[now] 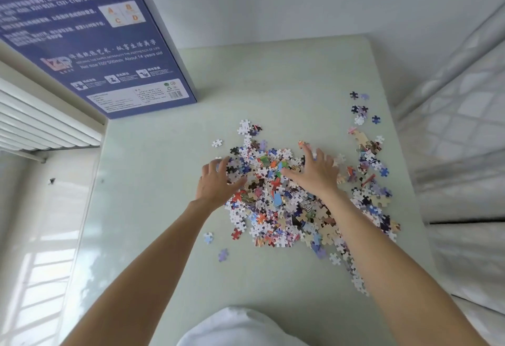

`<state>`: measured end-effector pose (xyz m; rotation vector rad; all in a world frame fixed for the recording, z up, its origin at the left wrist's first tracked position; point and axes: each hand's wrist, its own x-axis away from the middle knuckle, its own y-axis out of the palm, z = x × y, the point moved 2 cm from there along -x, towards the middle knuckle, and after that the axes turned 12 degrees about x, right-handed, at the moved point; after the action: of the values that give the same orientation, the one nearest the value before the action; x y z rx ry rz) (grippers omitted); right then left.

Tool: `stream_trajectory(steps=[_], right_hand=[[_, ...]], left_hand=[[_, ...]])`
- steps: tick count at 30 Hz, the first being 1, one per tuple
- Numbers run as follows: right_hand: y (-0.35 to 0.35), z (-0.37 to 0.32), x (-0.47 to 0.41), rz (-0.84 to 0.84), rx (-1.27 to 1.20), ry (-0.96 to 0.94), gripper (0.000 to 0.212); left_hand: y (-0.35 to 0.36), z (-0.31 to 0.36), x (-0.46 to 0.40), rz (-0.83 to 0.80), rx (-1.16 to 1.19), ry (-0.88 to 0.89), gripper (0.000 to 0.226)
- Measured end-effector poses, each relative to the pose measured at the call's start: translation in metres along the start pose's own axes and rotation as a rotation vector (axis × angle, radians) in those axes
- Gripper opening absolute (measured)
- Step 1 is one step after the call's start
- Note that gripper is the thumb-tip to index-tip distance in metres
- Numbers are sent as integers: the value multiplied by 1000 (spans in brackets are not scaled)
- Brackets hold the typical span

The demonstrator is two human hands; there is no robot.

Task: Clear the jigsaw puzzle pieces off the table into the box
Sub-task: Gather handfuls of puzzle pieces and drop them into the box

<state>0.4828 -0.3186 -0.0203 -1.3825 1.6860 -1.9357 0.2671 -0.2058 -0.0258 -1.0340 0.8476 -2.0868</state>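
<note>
Bracketing the heap of puzzle pieces (284, 195) on the bench (164, 236), the left hand (216, 181) and right hand (314, 172) rest spread-fingered, gripping nothing; the box (90, 39) stands far-left, nearer the left hand; strays trail right

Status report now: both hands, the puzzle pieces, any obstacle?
Left hand and right hand open, flat on colourful cardboard jigsaw heap. Nothing boxed yet. Blue box far-left; strays scattered right.

Pale green table (273, 86). Heap of puzzle pieces (287, 203) at centre, loose strays toward 2 o'clock. Blue box (90, 39) standing at 10 o'clock.
</note>
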Motion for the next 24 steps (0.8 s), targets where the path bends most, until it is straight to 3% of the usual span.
stream_trajectory(steps=[4, 8, 15, 24], right_hand=[[2, -34, -7, 7, 62, -101, 105], [5, -57, -11, -30, 106, -204, 113], [12, -66, -10, -13, 142, -297, 84], [16, -72, -7, 16, 76, -397, 74]], left_hand=[[6, 6, 3, 3, 62, 43, 75], [3, 7, -3, -17, 119, -18, 83], [4, 11, -13, -120, 152, -30, 75], [5, 4, -11, -75, 245, 44, 54]])
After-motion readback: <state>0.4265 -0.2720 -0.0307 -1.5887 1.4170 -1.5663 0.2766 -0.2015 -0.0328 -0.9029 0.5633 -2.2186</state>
